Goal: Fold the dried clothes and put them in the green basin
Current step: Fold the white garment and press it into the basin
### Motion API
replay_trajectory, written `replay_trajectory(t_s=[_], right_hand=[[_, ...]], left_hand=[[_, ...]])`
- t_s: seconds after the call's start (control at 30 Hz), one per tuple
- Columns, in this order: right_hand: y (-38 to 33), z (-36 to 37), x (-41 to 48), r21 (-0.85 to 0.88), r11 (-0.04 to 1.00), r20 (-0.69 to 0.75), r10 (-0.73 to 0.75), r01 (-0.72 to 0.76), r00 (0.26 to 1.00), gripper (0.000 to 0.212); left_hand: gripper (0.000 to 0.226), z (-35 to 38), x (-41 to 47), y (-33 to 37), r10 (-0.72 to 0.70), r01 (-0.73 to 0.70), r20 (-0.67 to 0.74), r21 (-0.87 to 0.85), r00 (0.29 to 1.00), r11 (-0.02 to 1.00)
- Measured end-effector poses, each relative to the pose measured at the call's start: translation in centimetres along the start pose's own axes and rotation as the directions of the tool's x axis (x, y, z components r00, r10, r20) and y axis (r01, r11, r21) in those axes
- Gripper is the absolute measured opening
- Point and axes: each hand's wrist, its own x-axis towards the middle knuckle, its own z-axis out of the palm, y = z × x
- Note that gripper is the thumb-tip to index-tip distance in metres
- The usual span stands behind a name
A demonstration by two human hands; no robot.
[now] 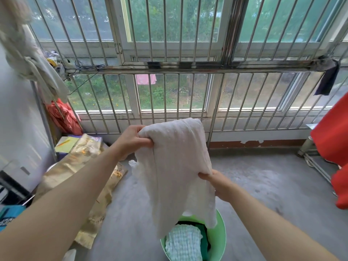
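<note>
Both hands (131, 141) (218, 183) grip white garment (175, 166) above green basin (218, 240).

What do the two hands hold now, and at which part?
Both hold the white garment: the left hand grips its bunched upper edge, and the right hand pinches its side edge lower down.

One left hand (132, 141), one right hand (221, 185), one white garment (178, 162), one green basin (220, 239).

Barred window (216, 95) stood ahead, pink cloth (146, 79) hung outside, gold bag (79, 166) lay on grey floor (263, 185), dark rag (327, 76) hung from rail.
</note>
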Motion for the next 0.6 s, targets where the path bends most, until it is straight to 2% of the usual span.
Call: replay_trajectory(t_s=[0.03,0.1,0.13,0.2,0.27,0.33,0.43,0.6], right_hand=[[0.0,0.0,-0.3,0.037,0.998,0.007,0.051,-0.051,0.999,0.027],[0.3,0.0,-0.1,0.072,0.986,0.021,0.147,-0.148,0.989,0.04],[0.7,-0.1,0.2,0.085,0.977,0.032,0.193,-0.195,0.981,0.055],[1.3,-0.3,0.8,0.147,0.953,0.063,0.257,-0.264,0.964,0.089],[1.6,-0.1,1.0,0.26,0.938,0.13,0.2,-0.228,0.971,0.087],[2.0,0.0,1.4,0.356,0.918,0.195,0.111,-0.176,0.974,0.089],[1.3,0.2,1.3,0.439,0.895,0.274,-0.046,-0.082,0.961,0.101],[0.7,-1.0,1.1,0.354,0.935,0.369,-0.142,0.002,0.918,0.097]], left_hand=[[0.041,0.2,0.1,-0.1,-0.011,0.011,-0.001,-0.011,1.0,1.0],[0.027,0.8,0.1,-0.1,-0.037,0.036,-0.016,-0.06,0.999,0.998],[0.018,1.1,0.2,0.0,-0.059,0.056,-0.024,-0.094,0.998,0.994],[0.019,1.6,0.6,0.1,-0.135,0.122,-0.052,-0.196,0.989,0.973],[0.03,1.7,1.0,-0.1,-0.211,0.183,-0.057,-0.319,0.976,0.93],[0.034,1.8,1.0,-0.3,-0.261,0.237,-0.001,-0.421,0.965,0.876],[0.028,2.1,1.0,-0.5,-0.301,0.315,0.114,-0.519,0.947,0.794],[0.023,1.6,1.1,-0.7,-0.252,0.324,0.205,-0.564,0.946,0.76]])
